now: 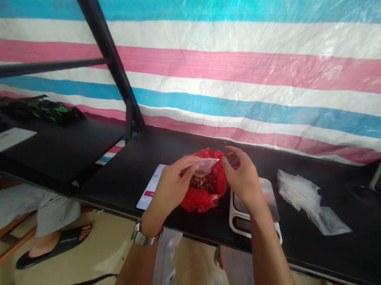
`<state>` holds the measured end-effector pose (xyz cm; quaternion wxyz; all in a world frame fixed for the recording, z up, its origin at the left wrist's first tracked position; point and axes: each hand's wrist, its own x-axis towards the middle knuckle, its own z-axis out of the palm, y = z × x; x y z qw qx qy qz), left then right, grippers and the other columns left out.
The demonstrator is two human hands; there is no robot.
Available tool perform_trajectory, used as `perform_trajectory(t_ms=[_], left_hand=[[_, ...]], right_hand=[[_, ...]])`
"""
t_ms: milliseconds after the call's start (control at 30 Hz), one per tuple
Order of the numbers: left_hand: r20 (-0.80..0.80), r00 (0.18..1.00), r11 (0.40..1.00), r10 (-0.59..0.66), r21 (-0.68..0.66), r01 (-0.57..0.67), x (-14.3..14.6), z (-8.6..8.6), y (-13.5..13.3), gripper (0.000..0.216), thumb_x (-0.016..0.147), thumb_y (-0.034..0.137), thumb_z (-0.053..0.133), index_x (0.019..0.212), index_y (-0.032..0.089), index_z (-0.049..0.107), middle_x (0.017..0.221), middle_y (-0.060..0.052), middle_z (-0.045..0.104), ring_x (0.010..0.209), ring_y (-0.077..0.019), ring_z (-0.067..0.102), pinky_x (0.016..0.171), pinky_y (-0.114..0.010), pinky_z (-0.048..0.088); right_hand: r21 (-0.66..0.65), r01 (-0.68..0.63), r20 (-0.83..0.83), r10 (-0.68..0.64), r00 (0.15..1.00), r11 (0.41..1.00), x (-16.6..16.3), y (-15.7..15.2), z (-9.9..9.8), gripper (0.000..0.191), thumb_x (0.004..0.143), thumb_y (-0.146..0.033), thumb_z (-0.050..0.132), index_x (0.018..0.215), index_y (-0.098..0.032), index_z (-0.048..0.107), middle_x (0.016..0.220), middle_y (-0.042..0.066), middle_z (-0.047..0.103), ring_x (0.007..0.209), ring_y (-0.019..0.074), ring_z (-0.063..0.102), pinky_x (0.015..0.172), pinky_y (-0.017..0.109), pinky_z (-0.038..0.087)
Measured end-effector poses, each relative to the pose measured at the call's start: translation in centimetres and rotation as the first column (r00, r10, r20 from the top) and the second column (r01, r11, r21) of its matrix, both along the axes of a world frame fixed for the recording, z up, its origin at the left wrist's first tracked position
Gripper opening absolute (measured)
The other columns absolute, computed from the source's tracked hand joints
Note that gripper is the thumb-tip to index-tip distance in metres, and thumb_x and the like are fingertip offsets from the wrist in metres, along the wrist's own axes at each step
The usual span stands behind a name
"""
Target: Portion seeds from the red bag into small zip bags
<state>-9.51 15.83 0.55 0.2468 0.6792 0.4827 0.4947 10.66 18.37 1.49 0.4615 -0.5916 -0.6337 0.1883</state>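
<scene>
A small clear plastic zip bag (204, 166) is gripped between the thumb and fingers of my left hand (175, 180), above a red plastic bag (200, 202). The red bag stands open and holds brown, dried, chip-like pieces (204, 183). My right hand (242, 175) is at the clear bag's right end, its thumb close to the edge and its index finger raised apart from the thumb. Whether that thumb touches the bag I cannot tell. Partly under my right forearm lies a digital scale (269, 197) with a metal plate.
Left of the red bag lies a phone (150, 189), partly behind my left hand. Several clear bags (303, 193) are piled right of the scale on the black table (111, 189). A black metal post (112, 53) rises at left. Another person's sandalled foot (57, 242) shows below.
</scene>
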Motion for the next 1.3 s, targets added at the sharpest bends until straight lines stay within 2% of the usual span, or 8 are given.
perform_trajectory(t_ms=[300,467,600,733,833,1000,1133,1300], left_hand=[[0.039,0.998,0.998,-0.050,-0.021,0.051,1.6,0.4,-0.5,0.026,0.103,0.034,0.063,0.123,0.024,0.076,0.121,-0.006,0.084,0.111,-0.0229,0.079,0.095,-0.032,0.062],[0.073,0.990,0.989,0.119,0.076,-0.125,1.0,1.1,-0.7,0.024,0.105,0.036,0.060,0.120,0.025,0.074,0.113,-0.003,0.083,0.105,-0.0192,0.078,0.099,-0.031,0.058],[0.104,0.940,0.933,0.326,0.125,-0.337,-1.4,1.1,-0.2,0.022,0.103,0.035,0.058,0.113,0.023,0.073,0.102,-0.003,0.080,0.097,-0.0194,0.075,0.093,-0.032,0.058],[-0.044,0.878,0.879,0.476,0.042,-0.474,-6.4,0.0,0.1,0.031,0.093,0.031,0.058,0.120,0.024,0.071,0.120,-0.008,0.076,0.112,-0.0263,0.072,0.101,-0.043,0.058],[-0.332,0.894,0.923,0.301,-0.135,-0.361,-10.8,-1.9,-0.6,0.063,0.086,0.037,0.061,0.149,0.027,0.058,0.147,-0.012,0.066,0.141,-0.0377,0.057,0.117,-0.059,0.047],[-0.510,0.837,0.896,0.199,-0.250,-0.365,-14.2,-5.0,-1.4,0.079,0.085,0.048,0.059,0.160,0.024,0.047,0.138,-0.016,0.066,0.133,-0.0413,0.060,0.112,-0.059,0.048],[-0.532,0.843,0.895,0.086,-0.331,-0.300,-13.6,-5.7,-1.2,0.086,0.082,0.045,0.061,0.163,0.025,0.043,0.128,-0.015,0.069,0.120,-0.0402,0.065,0.105,-0.057,0.051],[-0.533,0.845,0.860,0.035,-0.415,-0.297,-12.9,-5.0,-0.9,0.094,0.077,0.043,0.064,0.165,0.023,0.040,0.135,-0.017,0.067,0.120,-0.0404,0.066,0.104,-0.057,0.052]], right_hand=[[0.009,-0.262,-0.188,0.259,0.947,0.965,0.5,-2.2,1.8,0.027,0.094,-0.045,0.068,0.097,-0.019,0.077,0.088,0.005,0.077,0.076,0.0180,0.062,0.074,0.031,0.051],[0.021,0.165,-0.183,-0.158,0.970,0.986,7.3,-1.2,1.0,0.045,0.085,-0.046,0.071,0.120,-0.018,0.072,0.077,0.002,0.072,0.064,0.0181,0.059,0.064,0.031,0.048],[-0.104,0.675,0.067,-0.672,0.738,0.731,15.3,-1.6,-0.5,0.046,0.084,-0.029,0.062,0.125,-0.013,0.074,0.094,0.015,0.077,0.086,0.0305,0.070,0.082,0.043,0.054],[-0.202,0.794,0.319,-0.728,0.606,0.573,18.6,-2.5,-2.9,0.053,0.086,-0.025,0.057,0.135,-0.009,0.071,0.116,0.026,0.071,0.113,0.0441,0.067,0.098,0.057,0.050],[-0.110,0.833,0.336,-0.768,0.545,0.543,17.7,-2.7,-3.8,0.063,0.087,-0.028,0.057,0.147,-0.010,0.062,0.140,0.032,0.056,0.129,0.0511,0.055,0.104,0.066,0.044],[0.061,0.812,0.212,-0.803,0.557,0.580,14.0,-2.2,-1.9,0.064,0.087,-0.027,0.058,0.149,-0.014,0.059,0.142,0.027,0.052,0.129,0.0477,0.052,0.106,0.063,0.041],[0.198,0.435,0.156,-0.466,0.871,0.878,9.7,-1.9,0.0,0.038,0.092,-0.028,0.051,0.119,-0.019,0.075,0.112,0.017,0.072,0.106,0.0334,0.062,0.098,0.049,0.047],[0.284,0.204,0.066,-0.231,0.971,0.937,4.8,-2.1,0.4,0.031,0.095,-0.029,0.051,0.106,-0.021,0.079,0.106,0.012,0.075,0.095,0.0266,0.061,0.095,0.043,0.048]])
